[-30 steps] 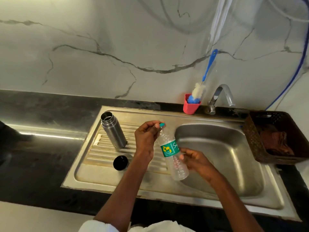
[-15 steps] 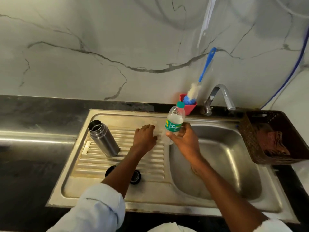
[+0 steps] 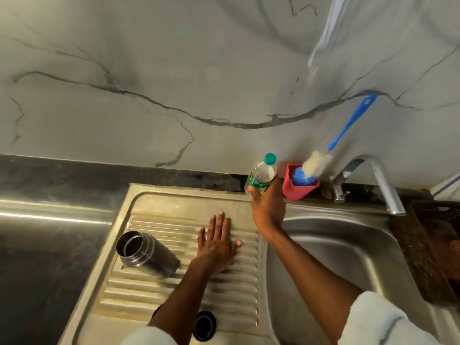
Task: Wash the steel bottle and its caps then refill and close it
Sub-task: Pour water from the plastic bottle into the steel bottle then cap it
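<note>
The steel bottle stands uncapped on the ribbed drainboard, mouth open toward me. A black cap lies near the drainboard's front edge, partly behind my left forearm. My left hand rests flat on the ribs, fingers straight, just right of the steel bottle. My right hand grips a clear plastic water bottle with a green cap and label, held upright at the sink's back rim beside the red holder.
A red holder with a blue-handled bottle brush stands at the back rim. The tap arches over the sink basin. A dark basket sits at the right. Black counter lies left.
My right hand has carried the plastic bottle from over the drainboard back toward the wall beside the red holder. My left hand let go of its cap and spread flat on the ribs.
</note>
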